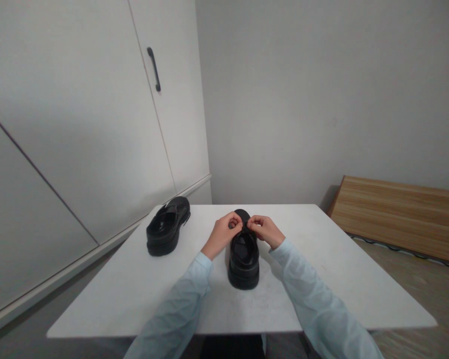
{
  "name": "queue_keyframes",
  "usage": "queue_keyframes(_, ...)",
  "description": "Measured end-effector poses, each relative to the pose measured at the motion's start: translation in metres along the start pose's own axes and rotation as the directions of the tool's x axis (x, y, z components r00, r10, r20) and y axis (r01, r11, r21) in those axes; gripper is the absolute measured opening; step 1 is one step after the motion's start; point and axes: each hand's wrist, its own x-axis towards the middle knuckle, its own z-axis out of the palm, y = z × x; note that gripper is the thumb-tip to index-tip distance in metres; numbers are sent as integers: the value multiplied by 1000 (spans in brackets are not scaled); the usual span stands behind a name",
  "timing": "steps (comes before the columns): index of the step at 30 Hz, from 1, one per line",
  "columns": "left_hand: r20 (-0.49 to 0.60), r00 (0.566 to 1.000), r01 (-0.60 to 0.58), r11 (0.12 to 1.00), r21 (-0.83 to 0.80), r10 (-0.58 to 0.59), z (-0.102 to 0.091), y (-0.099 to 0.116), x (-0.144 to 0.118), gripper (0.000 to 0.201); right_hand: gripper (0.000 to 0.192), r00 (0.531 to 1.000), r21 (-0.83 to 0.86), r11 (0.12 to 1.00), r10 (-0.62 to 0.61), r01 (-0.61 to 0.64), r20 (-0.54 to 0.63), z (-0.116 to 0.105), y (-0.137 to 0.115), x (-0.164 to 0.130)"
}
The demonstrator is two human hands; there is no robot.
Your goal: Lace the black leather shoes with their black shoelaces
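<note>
Nearest us, two pale blue sleeves (179, 304) reach out over the white table (340, 279). Going left to right: a second black shoe (167, 226) sits apart at the far left of the table, angled toward the wardrobe (78, 124). Our left hand (223, 233) pinches the lace at the far end of the middle shoe (244, 257), fingers closed on it. That shoe lies at the table's centre, long axis running near to far, its blunt end facing us. Our right hand (265, 229) pinches the same lace, thumb and fingers shut, touching the left hand
</note>
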Motion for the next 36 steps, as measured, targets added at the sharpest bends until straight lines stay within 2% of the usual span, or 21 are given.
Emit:
queue_keyframes(7, -38, 994, 105, 994, 32, -103, 0, -2, -1, 6, 12, 1000, -48, 999, 6, -5, 19, -3, 6, 5)
queue_keyframes(12, 15, 976, 216, 976, 8, -216, -4, -8, -2, 7, 11, 994, -17, 995, 100, -99, 50, -6, 9, 6)
queue_keyframes(17, 55, 967, 249, 968, 6, -249, -8, -15, -1, 10, 13, 978, 34, 983, 173, -178, 113, -13, 8, 3)
queue_keyframes(24, 124, 955, 270, 963, 23, -271, -12, -20, -1, 10, 14, 967, -35, 978, 207, -204, 150, -18, 11, 4)
queue_keyframes(29, 153, 971, 178, 982, 58, -185, -13, -20, -2, 12, 15, 980, -144, 983, 137, -116, 147, -15, 6, 2)
queue_keyframes(36, 245, 964, 99, 995, 20, -101, -16, -27, 0, 26, 36, 974, -212, 974, -30, 79, 225, -16, 3, -1)
